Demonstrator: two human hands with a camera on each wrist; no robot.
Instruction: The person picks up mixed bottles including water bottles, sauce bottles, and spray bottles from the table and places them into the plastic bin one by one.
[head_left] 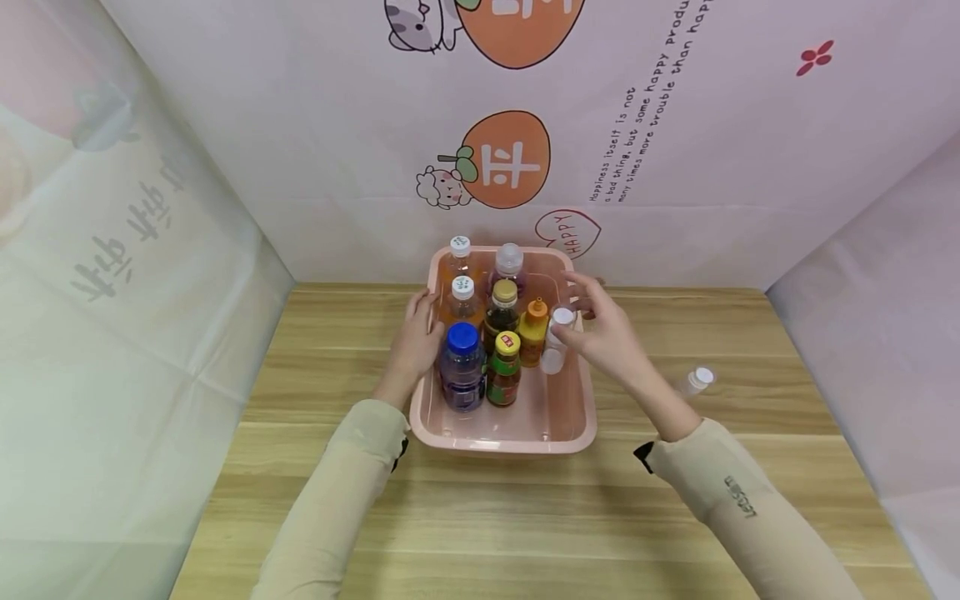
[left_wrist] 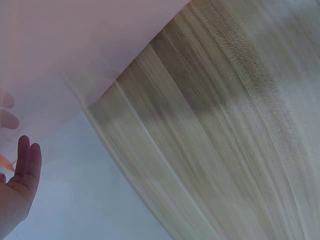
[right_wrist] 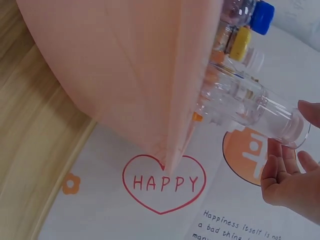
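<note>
A pink plastic basin (head_left: 495, 446) stands on the wooden table, with several bottles in it. At its right side my right hand (head_left: 603, 333) pinches a slim clear bottle (head_left: 553, 358) with a white top; in the right wrist view, thumb and fingers are at the top end of this clear bottle (right_wrist: 272, 117). By the left rim is my left hand (head_left: 415, 337), fingers fairly straight in the left wrist view, where only part of the hand (left_wrist: 22, 185) shows. A blue-capped bottle (head_left: 462, 371) and a yellow-capped bottle (head_left: 504, 379) stand at the basin's front.
Other bottles in the basin are an orange-topped squeeze bottle (head_left: 533, 335), a dark gold-capped bottle (head_left: 502, 317) and white-capped bottles (head_left: 465, 304) at the left. A small white-capped bottle (head_left: 697, 381) is on the table to the right. Printed cloth walls (head_left: 337, 167) surround the table.
</note>
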